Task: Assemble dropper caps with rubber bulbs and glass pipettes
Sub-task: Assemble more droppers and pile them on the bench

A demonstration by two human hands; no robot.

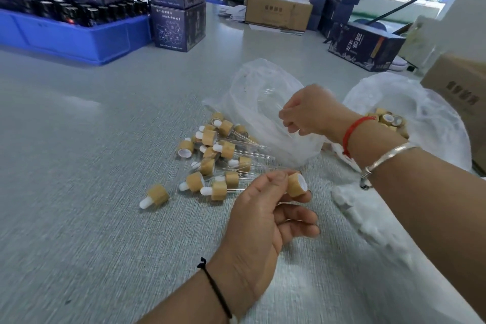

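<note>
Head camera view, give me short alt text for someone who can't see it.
A person's left hand pinches a bamboo dropper cap while the right hand holds a thin glass pipette over a clear plastic bag. A pile of finished droppers lies on the grey table.

Grey counter [92, 166]: pile of assembled droppers [215, 158], two clear bags [252, 92], blue crate [79, 34], dark boxes [176, 2], cardboard boxes [276, 12].
</note>
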